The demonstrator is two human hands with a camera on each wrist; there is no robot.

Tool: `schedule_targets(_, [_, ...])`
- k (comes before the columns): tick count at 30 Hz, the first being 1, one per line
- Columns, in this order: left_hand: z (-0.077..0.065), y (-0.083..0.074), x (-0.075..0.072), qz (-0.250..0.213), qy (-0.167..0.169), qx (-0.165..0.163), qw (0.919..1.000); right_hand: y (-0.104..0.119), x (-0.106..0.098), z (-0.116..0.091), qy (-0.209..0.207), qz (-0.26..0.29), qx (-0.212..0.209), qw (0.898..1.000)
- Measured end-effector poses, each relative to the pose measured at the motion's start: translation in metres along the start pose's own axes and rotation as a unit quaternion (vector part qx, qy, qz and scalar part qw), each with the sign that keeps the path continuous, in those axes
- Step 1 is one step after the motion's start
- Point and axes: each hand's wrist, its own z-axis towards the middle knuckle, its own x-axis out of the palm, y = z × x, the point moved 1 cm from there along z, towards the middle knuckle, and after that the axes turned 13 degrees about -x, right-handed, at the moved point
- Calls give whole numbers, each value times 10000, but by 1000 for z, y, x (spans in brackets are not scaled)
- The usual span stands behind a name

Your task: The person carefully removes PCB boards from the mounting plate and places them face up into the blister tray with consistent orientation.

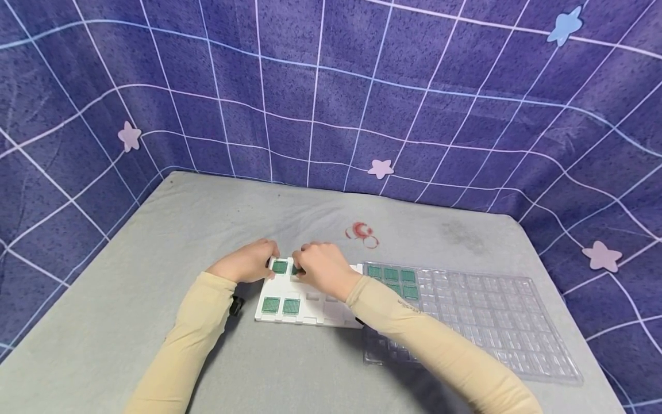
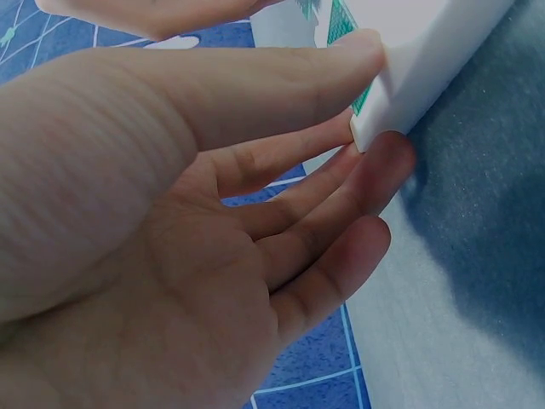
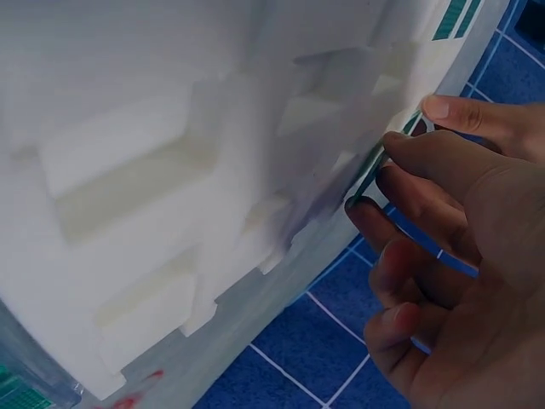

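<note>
From the head view's centre, we see a purple gridded backdrop around twelve o'clock, with a blue star at two and a pink star at three. Grey cloth spreads at six, with red marks close in, toward four.

I steady a white tray, rectangular with recesses, low centre in the head frame, by its upper-left corner with my left hand. Three square green boards sit along its left part. My right hand pinches another thin green board at the tray's upper edge.
</note>
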Motion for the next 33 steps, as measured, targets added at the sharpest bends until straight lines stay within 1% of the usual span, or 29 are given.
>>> schedule_targets(7, [1,1,1,6,-59,67,10000,-1,-1,-2,183,128,69,9997])
schedule_targets(11, [1,2,2,13,-165,216,9996,-2,-3,-4,254,216,80,9994])
schedule_targets(14, [1,2,3,-3,-231,318,9992,-3,-4,-6,265,282,93,9992])
schedule_targets(17, [1,2,2,-35,-219,328,9992,-5,-5,-10,245,320,125,9991])
schedule_targets(24, [2,2,1,-50,-202,275,9994,-8,-7,-24,236,274,176,9992])
schedule_targets(33, [0,2,1,-32,-165,285,9995,-11,-9,-47,34,117,172,9998])
